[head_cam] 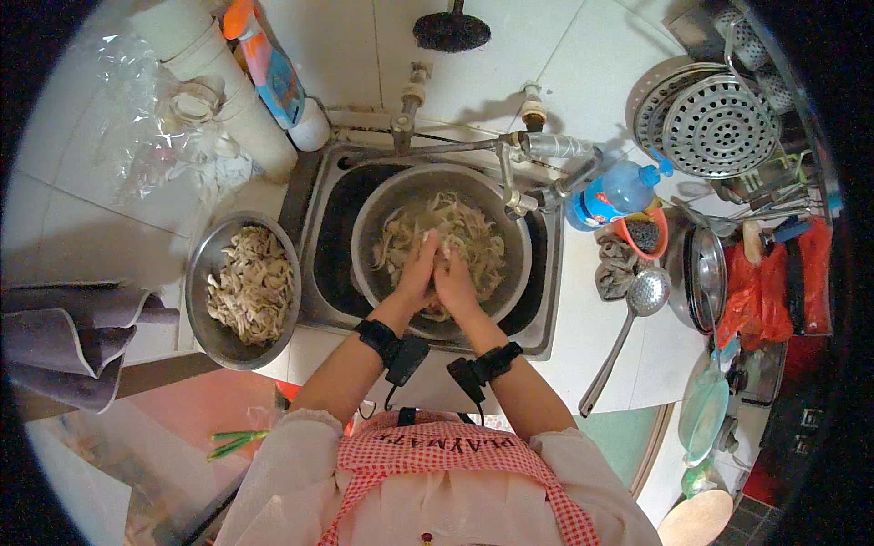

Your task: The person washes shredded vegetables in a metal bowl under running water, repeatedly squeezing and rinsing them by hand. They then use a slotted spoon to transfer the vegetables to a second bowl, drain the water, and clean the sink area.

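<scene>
Both my hands are over a large metal basin [365, 211] that sits in the sink. Torn mushroom pieces [481, 235], apparently oyster mushrooms, lie in it, seemingly in water. My left hand [415, 271] and my right hand [455, 281] press together, palms facing. Pale mushroom bits show at the fingertips, so the hands are closed around some of them; the bulk between the palms is hidden. On the counter left of the sink, a smaller metal bowl [196, 300] holds a heap of torn mushrooms [252, 290].
A faucet [509, 170] reaches over the basin's back right. Right of the sink [554, 286] stand a blue detergent bottle [608, 196], an orange cup [655, 235] with a scrubber and a slotted ladle [647, 293]. A spray bottle [273, 78] stands back left; a grey cloth [75, 334] hangs left.
</scene>
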Demonstrator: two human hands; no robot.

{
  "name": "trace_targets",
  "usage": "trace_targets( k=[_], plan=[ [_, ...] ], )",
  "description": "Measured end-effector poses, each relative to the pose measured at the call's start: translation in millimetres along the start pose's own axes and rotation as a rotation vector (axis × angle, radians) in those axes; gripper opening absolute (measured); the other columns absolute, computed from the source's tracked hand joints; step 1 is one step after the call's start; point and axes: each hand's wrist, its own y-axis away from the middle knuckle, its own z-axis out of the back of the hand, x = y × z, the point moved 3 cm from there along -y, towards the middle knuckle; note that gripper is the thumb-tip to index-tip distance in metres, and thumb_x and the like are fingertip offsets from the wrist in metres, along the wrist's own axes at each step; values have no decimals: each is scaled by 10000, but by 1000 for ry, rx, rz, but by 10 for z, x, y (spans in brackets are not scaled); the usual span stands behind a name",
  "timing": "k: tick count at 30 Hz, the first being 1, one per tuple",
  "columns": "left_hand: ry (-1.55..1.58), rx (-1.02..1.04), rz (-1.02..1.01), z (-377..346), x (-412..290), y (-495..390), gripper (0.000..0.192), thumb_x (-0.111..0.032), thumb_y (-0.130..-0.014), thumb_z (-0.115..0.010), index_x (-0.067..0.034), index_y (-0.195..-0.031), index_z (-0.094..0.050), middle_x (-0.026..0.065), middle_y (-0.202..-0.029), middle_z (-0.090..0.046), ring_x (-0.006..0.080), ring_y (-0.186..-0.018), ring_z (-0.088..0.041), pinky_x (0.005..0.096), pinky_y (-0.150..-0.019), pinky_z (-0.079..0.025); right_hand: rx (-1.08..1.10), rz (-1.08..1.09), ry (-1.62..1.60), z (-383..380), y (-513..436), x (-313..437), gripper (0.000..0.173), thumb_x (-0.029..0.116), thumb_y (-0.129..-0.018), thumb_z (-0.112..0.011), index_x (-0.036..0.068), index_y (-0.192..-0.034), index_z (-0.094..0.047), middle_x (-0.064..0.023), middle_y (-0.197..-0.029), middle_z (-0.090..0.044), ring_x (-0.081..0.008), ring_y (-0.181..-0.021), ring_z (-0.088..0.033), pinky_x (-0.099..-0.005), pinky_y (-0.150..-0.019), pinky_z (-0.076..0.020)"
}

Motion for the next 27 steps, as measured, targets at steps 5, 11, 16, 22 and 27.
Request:
trace_targets(
  k=[5,11,16,22,27],
  plan=[
    [408,181,-90,55,-121,118,450,-473,-910,-414,-120,-1180,-486,58,-1059,-566,198,-963,-560,358,-794,-478,-40,365,242,187,422,538,555,310,-856,-508,116,-1348,-338,-217,-1289,-411,-419,-1142,-418,-463,-961,-346],
    [341,369,-466,80,-184,52,392,-391,-951,-357,-140,-1234,-460,56,-1119,-548,210,-990,-537,365,-838,-457,-276,744,366,255,444,808,457,286,-876,-493,125,-1299,-432,-147,-1342,-396,-356,-1206,-388,-436,-1008,-310],
    [370,392,-587,98,-130,46,383,-367,-951,-375,-141,-1250,-452,66,-1122,-539,224,-963,-530,378,-818,-453,-196,767,285,45,284,653,409,249,-891,-468,107,-1274,-464,-124,-1334,-414,-328,-1206,-397,-424,-1021,-296],
    [646,279,-114,24,-226,27,524,-497,-912,-384,-117,-1268,-443,78,-1245,-497,250,-1119,-497,404,-938,-422,-307,510,-244,392,242,302,440,362,-920,-413,73,-1246,-467,-122,-1309,-444,-288,-1173,-432,-410,-979,-334],
    [742,296,-55,-73,-267,44,567,-534,-890,-393,-105,-1254,-467,89,-1247,-512,293,-1116,-504,464,-967,-393,17,-394,-1416,136,307,-72,581,516,-910,-378,83,-1298,-406,-69,-1294,-459,-248,-1151,-463,-385,-950,-377]
  ],
)
